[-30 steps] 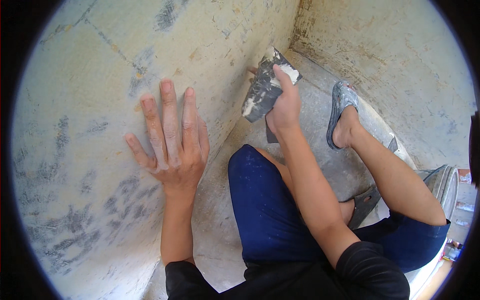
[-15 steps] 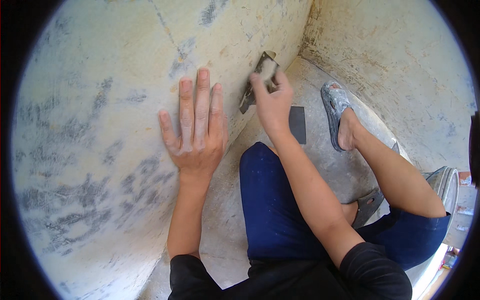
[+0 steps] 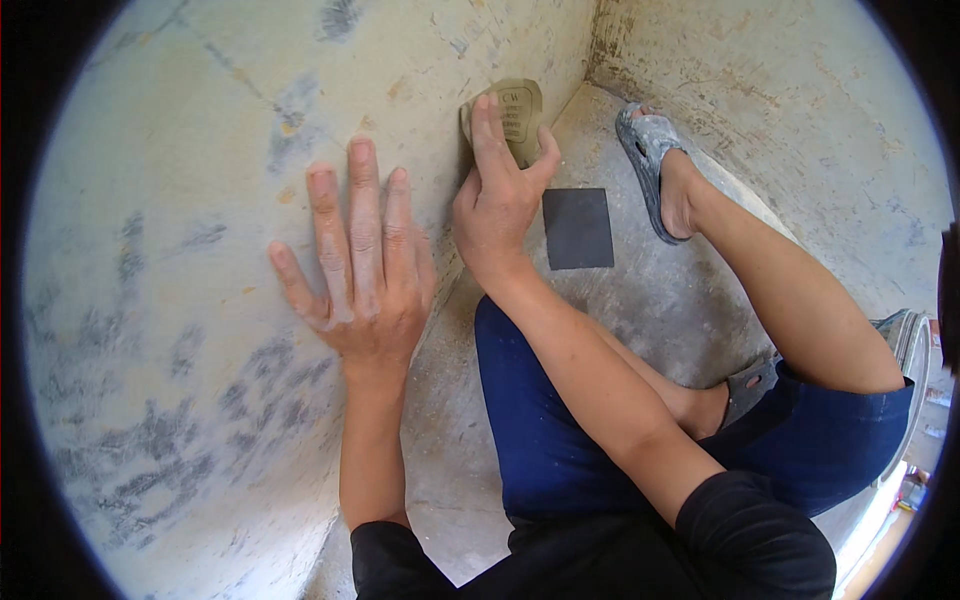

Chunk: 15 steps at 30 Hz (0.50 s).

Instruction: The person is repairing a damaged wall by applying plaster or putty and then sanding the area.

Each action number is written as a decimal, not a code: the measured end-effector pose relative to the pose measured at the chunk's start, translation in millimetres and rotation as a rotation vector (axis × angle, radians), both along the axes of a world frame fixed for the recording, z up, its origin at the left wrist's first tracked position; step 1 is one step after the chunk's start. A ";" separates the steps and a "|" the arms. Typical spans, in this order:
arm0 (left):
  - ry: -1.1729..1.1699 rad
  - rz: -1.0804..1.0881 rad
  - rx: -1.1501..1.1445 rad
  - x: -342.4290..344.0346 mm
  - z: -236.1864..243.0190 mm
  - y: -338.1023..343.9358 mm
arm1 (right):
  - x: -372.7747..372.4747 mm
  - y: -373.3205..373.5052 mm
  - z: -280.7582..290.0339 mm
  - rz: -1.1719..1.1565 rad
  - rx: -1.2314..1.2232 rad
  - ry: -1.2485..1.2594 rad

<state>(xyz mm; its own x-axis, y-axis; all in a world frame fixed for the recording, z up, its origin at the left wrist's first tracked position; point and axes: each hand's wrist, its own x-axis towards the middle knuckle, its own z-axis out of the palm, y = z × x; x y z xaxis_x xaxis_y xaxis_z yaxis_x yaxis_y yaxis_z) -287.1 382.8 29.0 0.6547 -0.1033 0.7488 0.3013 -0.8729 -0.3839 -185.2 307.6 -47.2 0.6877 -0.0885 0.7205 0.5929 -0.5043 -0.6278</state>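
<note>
My left hand [image 3: 365,290] lies flat against the pale, patchy wall [image 3: 200,310], fingers stretched and dusted with white powder. To its right, my right hand [image 3: 502,195] presses a piece of sandpaper [image 3: 518,115] to the wall near the corner. The sandpaper's olive-tan printed back faces me, and its edges curl up around my fingertips. Its rough face is hidden against the wall. A dark grey square sheet [image 3: 578,228], which looks like another piece of sandpaper, rests on the floor just right of my right wrist.
A second wall [image 3: 780,110] meets the first at the far corner. My bent legs in blue shorts [image 3: 560,400] take up the grey, dusty floor [image 3: 660,320]. One foot wears a dusty clog [image 3: 650,160]. A round metal rim [image 3: 908,350] shows beside my knee at the right.
The sandpaper, earlier tilted off the wall with its dark side showing, is now pressed against it, printed back outward. My right hand has turned over. The view has shifted slightly.
</note>
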 end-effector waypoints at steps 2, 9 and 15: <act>-0.015 0.014 0.004 1.7 1.3 -0.3 | -4.2 2.3 -3.3 0.006 -0.026 -0.018; -0.009 0.038 0.006 1.2 -0.9 0.2 | 16.1 1.3 1.0 -0.013 -0.032 -0.025; -0.005 0.032 -0.001 5.2 -2.8 -1.8 | 3.5 3.1 -13.3 0.104 -0.009 -0.080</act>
